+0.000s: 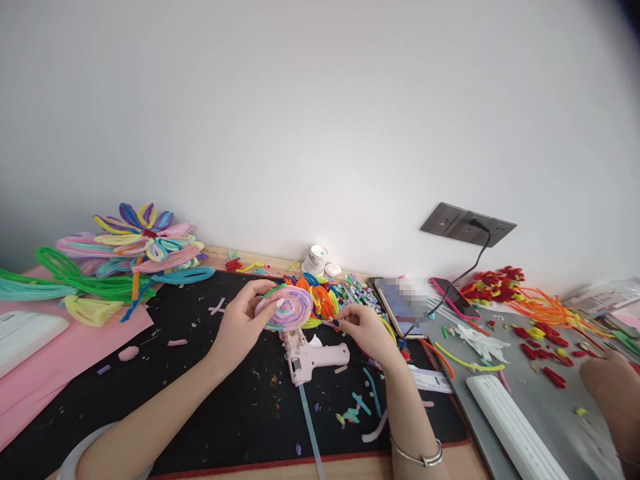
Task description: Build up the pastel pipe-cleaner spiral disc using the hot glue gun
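My left hand (246, 321) grips a flat spiral disc (285, 309) coiled from pastel pink, purple and green pipe cleaners, thumb on its face. The disc is tilted towards me, above the nozzle end of a pale pink glue gun (320, 355). A translucent glue stick (311, 427) sticks out of the gun's back end. To the right, my right hand (367, 331) has its thumb and fingertips pinched together beside a heap of bright pipe cleaners (323, 297). Whatever lies between those fingertips is too small to make out.
Pipe-cleaner flowers (147, 237) lie at the left on pink paper (100, 357). Cut scraps (353, 413) litter the black mat (225, 407). A paper cup (316, 257) stands by the wall. A phone (455, 298), a cable (475, 260) and another person's hand (607, 380) are at the right.
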Tool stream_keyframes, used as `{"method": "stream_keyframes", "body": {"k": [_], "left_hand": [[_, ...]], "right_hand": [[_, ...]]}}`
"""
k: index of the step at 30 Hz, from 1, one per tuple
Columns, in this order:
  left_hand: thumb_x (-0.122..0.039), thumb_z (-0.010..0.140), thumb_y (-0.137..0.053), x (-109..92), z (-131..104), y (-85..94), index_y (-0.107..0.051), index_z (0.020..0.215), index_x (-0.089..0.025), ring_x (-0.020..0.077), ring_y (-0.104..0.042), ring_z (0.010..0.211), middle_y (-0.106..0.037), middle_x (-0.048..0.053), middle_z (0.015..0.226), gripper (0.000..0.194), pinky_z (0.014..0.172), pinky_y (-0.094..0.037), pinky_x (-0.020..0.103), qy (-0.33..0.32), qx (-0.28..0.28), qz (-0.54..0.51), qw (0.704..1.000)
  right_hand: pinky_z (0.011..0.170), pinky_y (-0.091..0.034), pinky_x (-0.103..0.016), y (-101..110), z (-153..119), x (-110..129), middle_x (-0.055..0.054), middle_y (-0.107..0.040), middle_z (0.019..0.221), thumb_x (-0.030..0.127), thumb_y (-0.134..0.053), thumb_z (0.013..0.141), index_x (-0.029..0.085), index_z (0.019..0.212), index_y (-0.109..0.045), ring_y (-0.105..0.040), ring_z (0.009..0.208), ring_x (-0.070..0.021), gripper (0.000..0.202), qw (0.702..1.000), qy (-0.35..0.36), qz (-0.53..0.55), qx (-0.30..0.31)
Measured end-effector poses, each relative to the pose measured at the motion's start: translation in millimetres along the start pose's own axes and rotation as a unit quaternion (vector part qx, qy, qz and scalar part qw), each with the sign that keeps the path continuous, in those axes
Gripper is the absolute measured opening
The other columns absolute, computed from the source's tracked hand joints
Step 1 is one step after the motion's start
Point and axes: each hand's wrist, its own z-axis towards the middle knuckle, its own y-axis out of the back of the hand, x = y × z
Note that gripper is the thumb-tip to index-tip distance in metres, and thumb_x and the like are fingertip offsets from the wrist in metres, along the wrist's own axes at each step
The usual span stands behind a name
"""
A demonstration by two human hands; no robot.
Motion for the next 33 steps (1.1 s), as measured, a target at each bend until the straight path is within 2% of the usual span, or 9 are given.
{"method": "stream_keyframes", "body": {"k": [3, 6, 10, 16, 22, 25, 28, 31, 33], "left_hand": [[-0.037, 0.079, -0.067, 2.3, -1.2, -0.2, -0.058, 0.102, -0.020, 0.0211, -0.067, 0.091, -0.065, 0.005, 0.101, 0.029, 0.078, -0.055, 0.033, -0.007, 0.022, 0.016, 1.000], [-0.034, 0.081, -0.064, 1.9, -2.9, -0.5, -0.059, 0.101, -0.020, 0.0209, -0.067, 0.092, -0.065, 0.004, 0.100, 0.025, 0.079, -0.055, 0.033, -0.016, 0.045, 0.033, 0.998], [-0.033, 0.082, -0.063, -0.2, -5.7, -1.1, -0.060, 0.100, -0.020, 0.0218, -0.067, 0.095, -0.066, 0.005, 0.102, 0.022, 0.084, -0.055, 0.035, -0.033, 0.060, 0.051, 0.996], [-0.034, 0.083, -0.061, -0.7, -7.0, -0.8, -0.060, 0.101, -0.021, 0.0223, -0.066, 0.095, -0.066, 0.006, 0.103, 0.023, 0.085, -0.054, 0.037, -0.040, 0.065, 0.068, 0.995], [-0.033, 0.084, -0.061, 2.0, -5.8, -0.8, -0.061, 0.101, -0.021, 0.0218, -0.067, 0.094, -0.066, 0.005, 0.103, 0.021, 0.083, -0.054, 0.036, -0.047, 0.066, 0.080, 0.994], [-0.032, 0.084, -0.061, 4.3, -5.9, -0.5, -0.061, 0.102, -0.021, 0.0217, -0.066, 0.095, -0.066, 0.005, 0.104, 0.021, 0.084, -0.054, 0.035, -0.053, 0.063, 0.086, 0.993], [-0.032, 0.084, -0.061, 5.0, -6.0, -0.1, -0.061, 0.103, -0.021, 0.0221, -0.066, 0.096, -0.066, 0.006, 0.104, 0.022, 0.085, -0.054, 0.036, -0.055, 0.062, 0.088, 0.993], [-0.034, 0.084, -0.061, 3.9, -6.2, 0.2, -0.061, 0.102, -0.021, 0.0226, -0.067, 0.095, -0.067, 0.006, 0.104, 0.022, 0.085, -0.054, 0.037, -0.051, 0.062, 0.086, 0.993], [-0.034, 0.083, -0.061, 3.1, -6.4, 0.5, -0.062, 0.102, -0.021, 0.0230, -0.067, 0.095, -0.067, 0.006, 0.104, 0.023, 0.084, -0.054, 0.037, -0.048, 0.062, 0.085, 0.993]], "right_hand": [[0.049, -0.031, -0.021, 4.7, -2.8, 1.8, 0.004, -0.055, 0.062, 0.021, -0.062, 0.075, 0.017, 0.078, -0.063, -0.044, 0.053, -0.0086, 0.006, 0.989, -0.016, 0.150, 0.000], [0.040, -0.019, -0.018, 4.8, -6.2, 6.4, 0.008, -0.046, 0.053, 0.028, -0.069, 0.074, 0.017, 0.083, -0.060, -0.033, 0.043, -0.0054, 0.016, 0.954, -0.040, 0.294, 0.027], [0.038, -0.027, -0.016, 1.5, -7.6, 10.2, 0.007, -0.052, 0.052, 0.029, -0.079, 0.071, 0.017, 0.083, -0.061, -0.039, 0.040, -0.0048, 0.025, 0.916, -0.034, 0.396, 0.047], [0.049, -0.043, -0.019, -0.5, -6.6, 13.6, 0.003, -0.060, 0.063, 0.030, -0.081, 0.070, 0.018, 0.086, -0.065, -0.052, 0.052, -0.0081, 0.026, 0.902, -0.023, 0.431, 0.029], [0.040, -0.018, -0.020, -0.2, -4.4, 14.3, 0.005, -0.040, 0.051, 0.050, -0.072, 0.075, 0.016, 0.069, -0.065, -0.025, 0.045, -0.0066, 0.036, 0.913, -0.038, 0.404, -0.045], [0.040, -0.017, -0.022, 1.1, -3.8, 14.1, 0.004, -0.038, 0.051, 0.060, -0.062, 0.079, 0.017, 0.069, -0.065, -0.025, 0.045, -0.0088, 0.045, 0.912, -0.052, 0.400, -0.070], [0.041, -0.029, -0.022, 2.3, -3.6, 15.1, 0.001, -0.049, 0.056, 0.063, -0.062, 0.077, 0.018, 0.077, -0.066, -0.039, 0.048, -0.0110, 0.045, 0.903, -0.055, 0.423, -0.053], [0.055, -0.046, -0.025, 2.1, -3.8, 15.8, -0.001, -0.062, 0.069, 0.045, -0.081, 0.065, 0.019, 0.092, -0.068, -0.055, 0.058, -0.0130, 0.040, 0.910, -0.049, 0.410, -0.032], [0.063, -0.051, -0.027, 0.9, -3.8, 15.1, -0.002, -0.065, 0.075, 0.036, -0.086, 0.060, 0.018, 0.091, -0.069, -0.059, 0.064, -0.0140, 0.040, 0.921, -0.046, 0.387, -0.024]]}}
